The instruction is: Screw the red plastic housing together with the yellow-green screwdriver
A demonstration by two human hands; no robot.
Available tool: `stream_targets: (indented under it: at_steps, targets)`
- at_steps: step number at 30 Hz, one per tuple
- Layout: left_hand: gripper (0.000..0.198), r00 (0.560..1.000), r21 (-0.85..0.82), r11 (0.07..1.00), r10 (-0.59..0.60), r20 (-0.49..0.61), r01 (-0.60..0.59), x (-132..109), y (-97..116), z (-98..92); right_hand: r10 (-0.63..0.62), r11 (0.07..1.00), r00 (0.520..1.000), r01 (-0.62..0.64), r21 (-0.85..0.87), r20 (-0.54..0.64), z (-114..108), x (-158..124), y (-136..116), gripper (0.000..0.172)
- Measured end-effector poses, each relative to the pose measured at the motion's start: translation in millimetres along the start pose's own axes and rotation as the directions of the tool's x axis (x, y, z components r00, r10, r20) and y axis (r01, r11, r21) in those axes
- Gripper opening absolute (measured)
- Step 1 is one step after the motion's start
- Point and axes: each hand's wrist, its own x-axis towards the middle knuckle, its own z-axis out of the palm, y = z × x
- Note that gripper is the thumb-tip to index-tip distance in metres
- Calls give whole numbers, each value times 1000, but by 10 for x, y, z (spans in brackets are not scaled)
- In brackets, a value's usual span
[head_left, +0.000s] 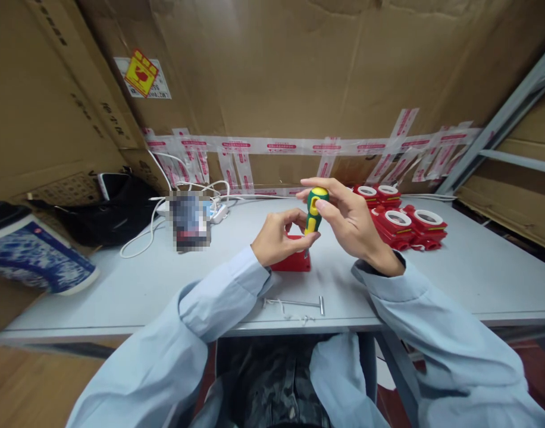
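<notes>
The left hand point(279, 239) hides much of a red part point(293, 263) and most of the shaft of a green-and-yellow screwdriver point(315, 213); whether its tip touches the part cannot be made out. The right hand point(349, 221) partly covers red units point(391, 232) at right. At left, pixelation obscures an object point(190, 221), and the edge crops a blue-and-white cup point(40, 255). Pale scraps point(305, 320) at the near side are too small to identify.

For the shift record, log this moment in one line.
Left grip: around lower end of green-yellow screwdriver; right grip: touching it higher up; beneath: red block; in front: metal T-shaped tool; right: white-ringed red housings
</notes>
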Motion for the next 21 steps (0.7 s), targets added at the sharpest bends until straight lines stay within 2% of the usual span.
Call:
stream_targets:
  at_steps: [3,6,9,11,14,16,21]
  targets:
    - [10,1000,7,1000,-20,21,20,-12,-2,14,-13,1000,999,12,-29,-46,18,2,-19,23]
    - [15,995,19,1000,-18,-95,20,-24,-41,43,-50,987,985,24,-157,-165,77,5,-15,18]
    - [22,982,26,1000,-5,-190,10,-25,-70,47,-60,980,975,17,-198,-213,95,0,10,18]
    - [19,989,31,1000,7,-146,-3,-24,-61,36,-33,988,983,4,-155,-180,66,-9,26,21]
    - [14,999,50,999,21,-35,-19,-30,-11,22,-1,1000,999,2,22,-45,3,-23,38,35]
    - [13,1000,67,998,14,-12,-13,-41,21,28,-14,993,1000,12,114,17,-13,-28,35,35]
    - [18,993,55,997,62,-98,-56,-59,-2,68,-65,997,994,69,42,-89,93,-35,11,19]
